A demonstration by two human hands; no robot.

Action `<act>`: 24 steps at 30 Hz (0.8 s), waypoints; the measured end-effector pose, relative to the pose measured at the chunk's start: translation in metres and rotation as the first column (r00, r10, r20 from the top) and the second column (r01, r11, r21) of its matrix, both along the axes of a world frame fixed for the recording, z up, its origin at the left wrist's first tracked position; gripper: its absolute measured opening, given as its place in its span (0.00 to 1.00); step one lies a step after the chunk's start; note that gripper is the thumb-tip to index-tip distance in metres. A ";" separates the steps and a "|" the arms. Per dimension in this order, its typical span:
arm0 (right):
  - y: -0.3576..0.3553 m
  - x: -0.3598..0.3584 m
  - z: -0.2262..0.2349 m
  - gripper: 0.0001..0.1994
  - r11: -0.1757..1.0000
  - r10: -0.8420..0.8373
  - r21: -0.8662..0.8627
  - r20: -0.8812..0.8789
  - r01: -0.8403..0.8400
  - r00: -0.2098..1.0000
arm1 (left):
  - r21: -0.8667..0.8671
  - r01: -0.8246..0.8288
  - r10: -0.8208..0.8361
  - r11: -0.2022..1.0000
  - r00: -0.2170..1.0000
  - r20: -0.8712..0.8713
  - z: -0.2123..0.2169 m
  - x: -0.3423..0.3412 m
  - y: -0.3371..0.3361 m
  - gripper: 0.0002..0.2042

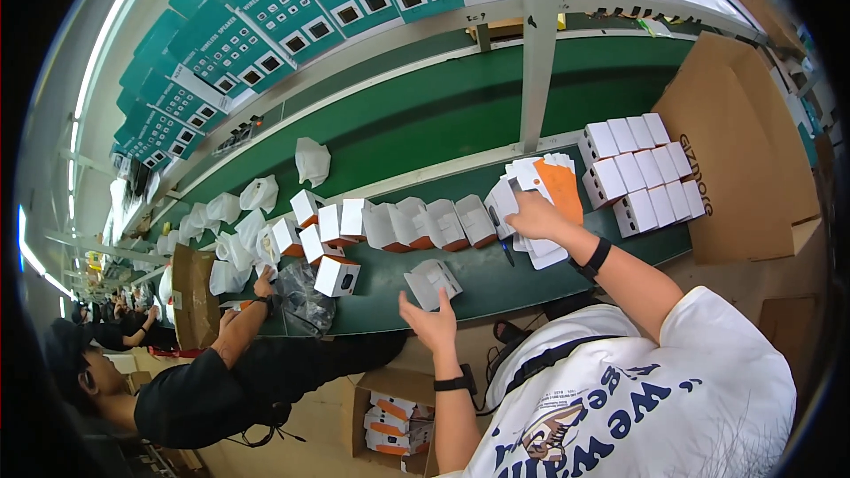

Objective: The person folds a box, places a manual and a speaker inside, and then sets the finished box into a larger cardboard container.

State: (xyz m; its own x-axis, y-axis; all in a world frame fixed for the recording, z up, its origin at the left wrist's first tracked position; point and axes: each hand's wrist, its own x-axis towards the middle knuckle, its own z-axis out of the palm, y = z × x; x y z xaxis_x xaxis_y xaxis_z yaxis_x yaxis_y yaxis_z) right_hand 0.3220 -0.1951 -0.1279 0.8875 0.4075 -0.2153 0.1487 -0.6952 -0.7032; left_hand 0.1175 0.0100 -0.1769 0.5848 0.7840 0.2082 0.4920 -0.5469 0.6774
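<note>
A: What's biggest here?
B: The green table (376, 278), with a brown carton (730, 150) at its right end.

A: And on the table?
B: On the right, a stack (633, 168) of closed white boxes. Left of it, white and orange cards (560, 188), then a row of boxes (447, 221) with their tops undone. A lone box (434, 283), undone too, sits nearer than the row.

A: Which step is in hand?
B: I'd judge it's readying or filling those boxes, at the row's right end. The next move seems to call for one hand steadying thin walls while the other works without creasing the flaps.

A: How does each grip stand?
B: The right hand (534, 215) has its grip curled over the row's right end, beside the cards; I can't tell whether it pinches anything. The left hand (431, 323) is released, thumb and fingers spread wide, nothing visible held, just near of the lone box. Whether its fingertips touch the box, I can't tell.

A: Anything smaller?
B: A dark slim thing (506, 253), just near of the row's right end.
</note>
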 end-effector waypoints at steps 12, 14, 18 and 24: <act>0.042 0.004 -0.025 0.20 0.983 0.183 0.013 -0.120 -0.183 0.976 | 0.151 -0.141 0.131 0.978 0.988 0.080 -0.057 -0.009 0.131 0.13; 0.048 0.002 -0.028 0.20 0.979 0.203 0.002 -0.132 -0.205 0.970 | 0.171 -0.152 0.137 0.973 0.986 0.097 -0.059 0.000 0.146 0.13; 0.053 -0.008 -0.058 0.31 0.962 0.269 0.077 -0.102 -0.262 0.958 | -0.020 -0.192 0.192 0.981 0.981 0.019 -0.062 0.017 0.155 0.17; -0.011 0.010 -0.076 0.36 0.951 -0.273 0.165 0.051 0.261 0.961 | -0.159 -0.246 0.266 0.956 0.956 0.125 -0.061 -0.011 0.128 0.26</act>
State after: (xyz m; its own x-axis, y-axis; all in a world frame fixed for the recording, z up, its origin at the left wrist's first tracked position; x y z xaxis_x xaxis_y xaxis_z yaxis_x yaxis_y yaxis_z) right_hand 0.3323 -0.2060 -0.2044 0.9793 0.1765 -0.0991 0.0271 -0.5997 -0.7998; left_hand 0.1069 0.1377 -0.2381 0.3325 0.9307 0.1524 0.4952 -0.3098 0.8117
